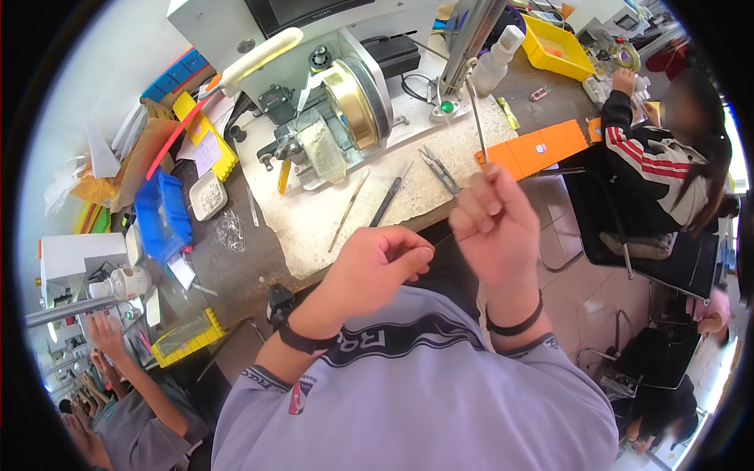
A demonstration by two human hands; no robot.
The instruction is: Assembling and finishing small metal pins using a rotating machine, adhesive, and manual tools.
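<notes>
My right hand is raised near the front edge of the bench, fingers curled. Its fingertips meet the lower end of a thin metal rod, whose top reaches a metal post. To its left and lower, my left hand is closed, thumb against the bent fingers. Whatever it pinches, if anything, is too small to make out. On the pale work sheet beyond my hands lie pliers, a black-handled tool and a thin brown stick.
A machine with a brass-coloured wheel stands at the back. Orange trays and a clear bottle are to the right. A blue bin, white dish and small metal pieces lie left. Other people sit on both sides.
</notes>
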